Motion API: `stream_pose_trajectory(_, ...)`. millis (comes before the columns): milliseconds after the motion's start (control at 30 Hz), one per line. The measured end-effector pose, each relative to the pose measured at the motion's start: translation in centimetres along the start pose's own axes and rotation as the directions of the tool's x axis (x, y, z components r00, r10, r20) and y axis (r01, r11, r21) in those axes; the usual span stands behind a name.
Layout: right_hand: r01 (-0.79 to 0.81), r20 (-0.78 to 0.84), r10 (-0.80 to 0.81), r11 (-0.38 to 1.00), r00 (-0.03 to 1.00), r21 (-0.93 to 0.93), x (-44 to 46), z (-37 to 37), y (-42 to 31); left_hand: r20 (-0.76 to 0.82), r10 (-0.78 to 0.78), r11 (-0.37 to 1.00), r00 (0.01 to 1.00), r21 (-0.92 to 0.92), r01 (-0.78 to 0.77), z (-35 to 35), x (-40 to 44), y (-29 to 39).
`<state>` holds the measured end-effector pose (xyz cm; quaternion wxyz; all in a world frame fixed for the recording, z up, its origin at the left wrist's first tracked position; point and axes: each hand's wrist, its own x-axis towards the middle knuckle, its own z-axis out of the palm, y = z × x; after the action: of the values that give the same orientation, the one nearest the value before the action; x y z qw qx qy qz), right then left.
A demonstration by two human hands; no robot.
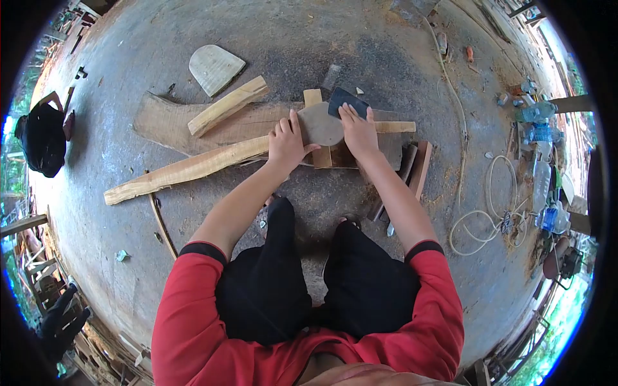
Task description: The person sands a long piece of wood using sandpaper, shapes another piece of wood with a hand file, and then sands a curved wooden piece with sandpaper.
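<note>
A greyish rounded board lies on crossed wooden strips in front of me. My left hand grips its left edge, with the fingers reaching up and the thumb along the lower side. My right hand presses a dark rectangular sheet of sandpaper onto the board's upper right part, its fingers lying over the sheet. Beneath the left wrist runs a long pale wooden strip. Behind it are a shorter wooden block and a wide brown plank.
A round-ended board lies on the concrete floor farther off. At right are a coiled pale hose, several plastic bottles and an orange-handled tool. Reddish wood pieces lie near my right forearm. A black bag sits far left.
</note>
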<state>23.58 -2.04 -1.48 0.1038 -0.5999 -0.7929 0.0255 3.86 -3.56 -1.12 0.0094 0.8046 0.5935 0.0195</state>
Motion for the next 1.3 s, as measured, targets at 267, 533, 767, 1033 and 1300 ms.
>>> stream_pose_trajectory(267, -0.053, -0.035, 0.054, 0.998, 0.998, 0.024, -3.6, -0.9, -0.5, 0.010, -0.005, 1.000, 1.000, -0.008, 0.005, -0.1, 0.1, -0.1)
stream_pose_trajectory(533, -0.149, 0.037, 0.148, 0.988, 0.988, 0.025, -0.8, -0.5, -0.9, -0.049, 0.049, 0.999, 0.998, -0.013, -0.050, 0.2, 0.0, -0.3)
stream_pose_trajectory(767, -0.146, -0.008, 0.148, 0.983, 0.989, 0.115, -4.9, -1.6, -1.4, -0.068, 0.061, 0.998, 0.996, -0.021, -0.063, 0.2, 0.0, -0.3)
stream_pose_trajectory(1033, -0.258, 0.090, 0.250, 0.961, 0.964, 0.101, 0.2, -1.6, -1.2, -0.063, 0.025, 0.997, 0.998, -0.074, -0.030, 0.4, -0.1, -0.2)
stream_pose_trajectory(1300, -0.101, -0.186, 0.134, 0.979, 0.973, 0.179, -4.6, -0.5, -0.8, -0.027, 0.039, 0.998, 0.999, -0.045, -0.041, 0.1, 0.1, -0.3)
